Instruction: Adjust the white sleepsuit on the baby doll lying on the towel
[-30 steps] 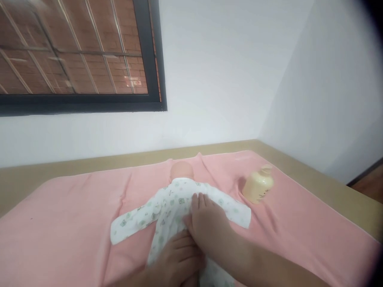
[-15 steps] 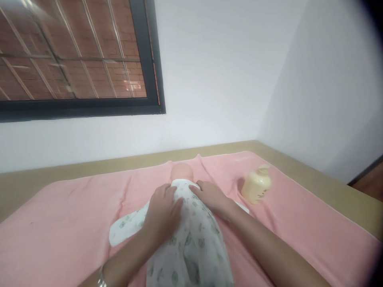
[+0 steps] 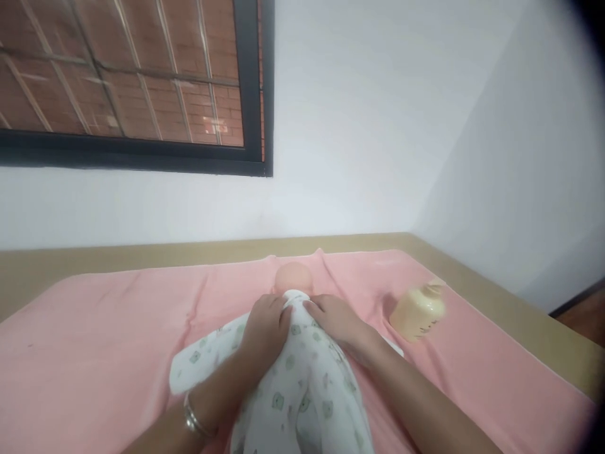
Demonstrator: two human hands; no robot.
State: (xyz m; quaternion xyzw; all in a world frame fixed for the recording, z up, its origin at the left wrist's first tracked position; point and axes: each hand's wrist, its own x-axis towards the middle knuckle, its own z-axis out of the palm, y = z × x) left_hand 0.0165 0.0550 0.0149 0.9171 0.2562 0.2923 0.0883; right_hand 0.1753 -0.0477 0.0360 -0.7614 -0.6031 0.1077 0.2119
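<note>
A baby doll [image 3: 293,277] lies on its back on a pink towel [image 3: 104,328], head toward the wall. It wears a white romper [image 3: 302,391] printed with small green figures. My left hand [image 3: 265,331] pinches the romper's cloth at the collar, left of the neck. My right hand [image 3: 333,318] grips the same collar from the right. Both hands' fingers are curled on the fabric just below the doll's chin. A bracelet sits on my left wrist.
A pale yellow lotion bottle [image 3: 418,309] lies tilted on the towel right of the doll. The towel covers a tan table [image 3: 496,296] set into a white wall corner. A dark-framed window [image 3: 132,82] shows a brick wall.
Both hands moved up from the doll's belly to the collar. The left hand went from flat on the chest to pinching the cloth. The view shifted slightly.
</note>
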